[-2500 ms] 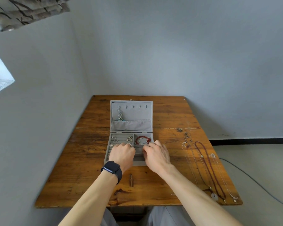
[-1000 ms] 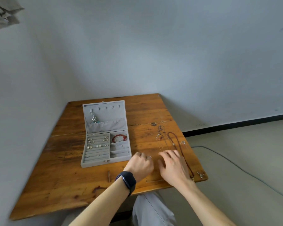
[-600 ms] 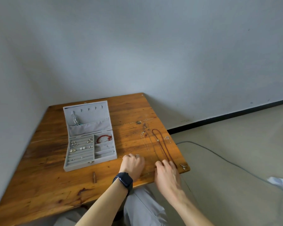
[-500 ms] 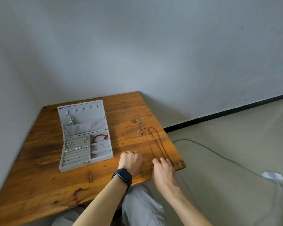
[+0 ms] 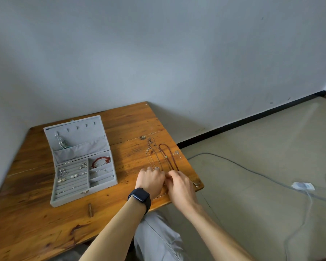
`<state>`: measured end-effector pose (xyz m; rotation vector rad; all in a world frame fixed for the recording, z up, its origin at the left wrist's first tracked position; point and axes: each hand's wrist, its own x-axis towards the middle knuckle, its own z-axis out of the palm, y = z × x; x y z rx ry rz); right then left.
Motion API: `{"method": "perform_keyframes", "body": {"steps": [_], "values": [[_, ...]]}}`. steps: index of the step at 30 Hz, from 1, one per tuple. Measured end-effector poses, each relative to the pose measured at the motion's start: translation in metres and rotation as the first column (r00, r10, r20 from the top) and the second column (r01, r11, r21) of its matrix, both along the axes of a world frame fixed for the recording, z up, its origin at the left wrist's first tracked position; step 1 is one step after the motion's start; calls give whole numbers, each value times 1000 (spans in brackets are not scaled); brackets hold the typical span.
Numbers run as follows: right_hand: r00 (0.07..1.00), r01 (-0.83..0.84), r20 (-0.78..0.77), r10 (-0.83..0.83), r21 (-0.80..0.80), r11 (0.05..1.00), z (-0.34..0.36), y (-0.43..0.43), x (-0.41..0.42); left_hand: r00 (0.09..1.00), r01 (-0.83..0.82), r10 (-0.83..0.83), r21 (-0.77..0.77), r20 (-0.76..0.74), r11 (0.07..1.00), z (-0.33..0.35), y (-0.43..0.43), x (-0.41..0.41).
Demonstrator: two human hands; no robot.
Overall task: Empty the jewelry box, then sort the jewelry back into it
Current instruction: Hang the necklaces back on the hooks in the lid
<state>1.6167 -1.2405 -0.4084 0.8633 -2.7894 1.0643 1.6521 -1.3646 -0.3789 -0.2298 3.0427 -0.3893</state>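
Note:
The grey jewelry box [image 5: 84, 197] lies open on the left of the wooden table [image 5: 36, 223]. A silver necklace [image 5: 61, 143] hangs in its lid, several earrings [image 5: 72, 176] sit in the ring rows, and a red bracelet [image 5: 101, 161] fills a right compartment. A dark red bead necklace [image 5: 169, 155] and thin silver chains [image 5: 151, 157] are stretched out near the table's right edge. My left hand [image 5: 151, 182] and right hand [image 5: 181, 187] meet fingertip to fingertip over their near ends, fingers curled, pinching a thin chain [image 5: 161, 195] that is mostly hidden under them.
The table's right edge and near right corner are just beyond my right hand, with a small pendant [image 5: 196, 184] by the corner. A small wooden peg [image 5: 90, 210] lies in front of the box. On the floor run a cable [image 5: 252, 172] and a white adapter [image 5: 302, 186].
Both hands left the box's front compartments and moved right to the necklaces' near ends. My view swung right with them. In the last half second the two hands closed together.

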Motion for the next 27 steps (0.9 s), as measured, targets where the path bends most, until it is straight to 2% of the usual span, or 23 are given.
{"method": "perform_keyframes", "body": {"steps": [3,7,13,17,21,24,27], "values": [[999,15,45,-10,-114,993,2,-1,-3,1000,-3,4,37,-24,999,0,-5,-2],[998,7,61,4,-180,984,6,-2,-7,997,63,-63,-3,-38,998,1,-8,-6],[990,3,141,26,-203,979,7,7,-11,989,146,-146,-37,-3,989,-1,-18,-10],[983,5,179,28,-182,983,3,16,-12,982,184,-184,-11,-40,983,1,-20,-10],[975,-6,218,36,-137,991,4,16,-13,983,151,-143,65,-113,986,7,-25,-5],[979,-40,198,48,-41,998,11,9,-15,987,115,-96,147,-130,982,10,-29,1],[983,-57,177,49,42,997,22,-1,-20,986,-21,78,360,-144,933,14,-28,4]]}}
